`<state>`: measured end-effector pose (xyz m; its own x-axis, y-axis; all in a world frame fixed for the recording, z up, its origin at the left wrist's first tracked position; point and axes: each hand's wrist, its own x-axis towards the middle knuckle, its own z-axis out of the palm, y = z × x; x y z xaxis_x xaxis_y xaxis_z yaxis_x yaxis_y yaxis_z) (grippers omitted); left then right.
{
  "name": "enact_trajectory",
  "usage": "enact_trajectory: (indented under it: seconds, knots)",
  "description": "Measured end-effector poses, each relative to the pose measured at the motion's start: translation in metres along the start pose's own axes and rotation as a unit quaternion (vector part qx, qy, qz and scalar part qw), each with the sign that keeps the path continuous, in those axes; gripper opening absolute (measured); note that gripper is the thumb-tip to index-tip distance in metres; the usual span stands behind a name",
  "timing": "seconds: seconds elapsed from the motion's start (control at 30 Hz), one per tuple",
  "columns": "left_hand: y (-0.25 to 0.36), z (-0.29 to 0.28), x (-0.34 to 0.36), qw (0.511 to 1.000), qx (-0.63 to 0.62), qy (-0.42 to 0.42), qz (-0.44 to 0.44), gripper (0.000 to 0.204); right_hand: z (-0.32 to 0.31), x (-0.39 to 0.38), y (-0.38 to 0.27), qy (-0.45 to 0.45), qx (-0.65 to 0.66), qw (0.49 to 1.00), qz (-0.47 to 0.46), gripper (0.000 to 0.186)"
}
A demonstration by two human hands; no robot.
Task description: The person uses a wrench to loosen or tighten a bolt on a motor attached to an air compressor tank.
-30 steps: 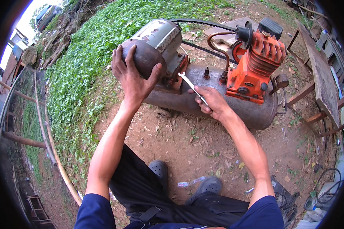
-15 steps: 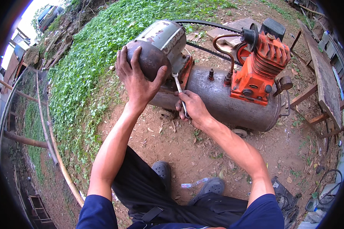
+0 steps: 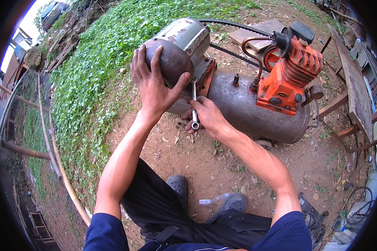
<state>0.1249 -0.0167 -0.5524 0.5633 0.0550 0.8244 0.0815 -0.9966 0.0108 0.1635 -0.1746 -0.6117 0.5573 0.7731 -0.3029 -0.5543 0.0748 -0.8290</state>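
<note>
My left hand (image 3: 157,85) lies with spread fingers over the dark, rounded end cover (image 3: 167,62) of a worn grey-green electric motor (image 3: 184,35). A silver wrench (image 3: 194,106) is gripped in my right hand (image 3: 207,115). Its upper end meets the motor's base beside my left thumb, and its ring end points toward me. The fastener there is too small to make out. The motor sits on an orange-red bracket (image 3: 205,77) on a rusty grey air tank (image 3: 238,100). To the right on the tank stands an orange finned compressor pump (image 3: 287,75).
A black belt (image 3: 234,27) runs from the motor toward the pump's pulley (image 3: 272,58). Wooden boards (image 3: 259,35) lie behind it, and a wooden bench (image 3: 356,83) stands at right. Bamboo poles (image 3: 65,167) are at left. Cables (image 3: 316,226) and a dark object lie at lower right.
The wrench has swung so its near end lies further left, with the ring now showing. My right hand moved along with it. The compressor appears slightly further right in view.
</note>
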Motion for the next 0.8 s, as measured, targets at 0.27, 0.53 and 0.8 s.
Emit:
enact_trajectory:
  seconds: [0.27,0.53,0.8]
  knots:
    - [0.001,-0.002,0.001,1.0,0.003,-0.011,0.0,0.09,-0.003,0.005,0.001,-0.002,-0.018,1.0,0.006,0.036]
    - [0.001,-0.005,0.0,1.0,0.002,-0.023,-0.005,0.091,-0.041,-0.006,-0.026,0.011,-0.114,0.993,0.023,0.034]
    - [0.002,-0.008,0.003,0.999,0.001,-0.039,-0.003,0.091,-0.054,0.006,-0.008,0.136,-0.577,0.749,-0.298,0.03]
